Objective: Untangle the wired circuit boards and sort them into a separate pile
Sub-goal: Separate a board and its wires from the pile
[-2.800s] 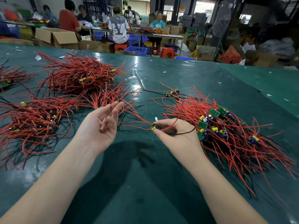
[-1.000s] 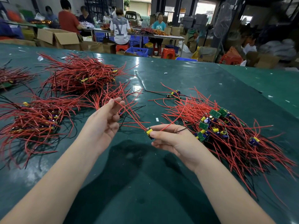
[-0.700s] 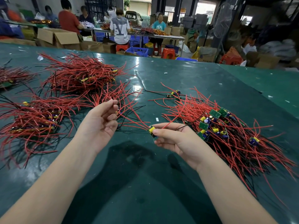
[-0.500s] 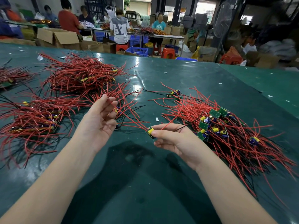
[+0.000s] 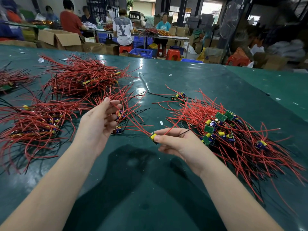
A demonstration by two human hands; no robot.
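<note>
One circuit board [image 5: 153, 137], small, with a yellow part on it, is pinched between thumb and fingertips of the right hand [image 5: 176, 143] just above the desk [image 5: 191, 80]; its red wires [image 5: 131, 119] run up and left to the left hand [image 5: 100, 124], whose thumb and fingers close lightly on the strands. By my judgement the board is light and rigid, with parts and solder joints that would suffer from a hard tug; the wires look thin, springy and apt to snag on their neighbours; so the board's edges are the place to hold, while the other hand slides along the leads rather than pulling at the joints. Two hands are at work on that single board. To the right lies one tangled pile [image 5: 233, 135], boards too many and too overlapped to count; to the left, four heaps can be made out: a small heap [image 5: 126, 104] nearest the left hand, a left heap [image 5: 33, 124], a far heap [image 5: 83, 77], and another [image 5: 10, 79] cut off at the frame's edge.
</note>
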